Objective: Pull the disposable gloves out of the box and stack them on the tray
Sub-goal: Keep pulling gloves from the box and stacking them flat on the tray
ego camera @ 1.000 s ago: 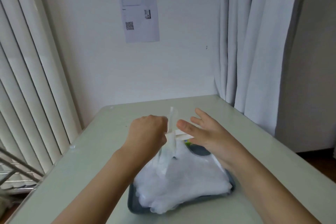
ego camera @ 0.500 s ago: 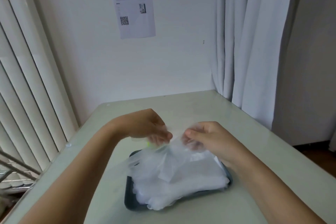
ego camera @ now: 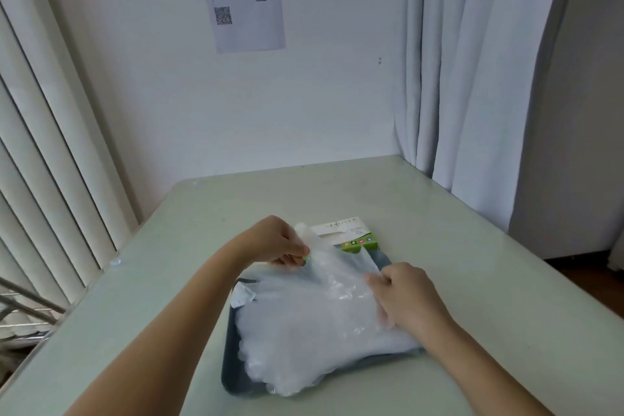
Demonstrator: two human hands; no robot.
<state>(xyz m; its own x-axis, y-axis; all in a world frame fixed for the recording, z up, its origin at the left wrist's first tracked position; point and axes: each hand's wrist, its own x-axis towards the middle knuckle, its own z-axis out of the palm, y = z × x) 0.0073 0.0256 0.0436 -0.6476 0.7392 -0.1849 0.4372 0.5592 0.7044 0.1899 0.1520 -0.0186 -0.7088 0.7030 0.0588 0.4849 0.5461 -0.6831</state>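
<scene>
Glove (ego camera: 337,268), clear: spread over the stack (ego camera: 314,334) on the tray (ego camera: 229,371). Your left hand (ego camera: 278,245) pinches its far corner, your right hand (ego camera: 407,299) its right edge, fingers (ego camera: 293,259) curled on both. Box (ego camera: 351,236) lies just behind the tray on the bench (ego camera: 472,240).

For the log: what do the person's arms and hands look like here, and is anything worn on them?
Both arms are bare as far up as the view shows, with no sleeve on the left forearm or the right forearm. The left hand and right hand wear no gloves, and no watch, bracelet or ring is visible.
</scene>
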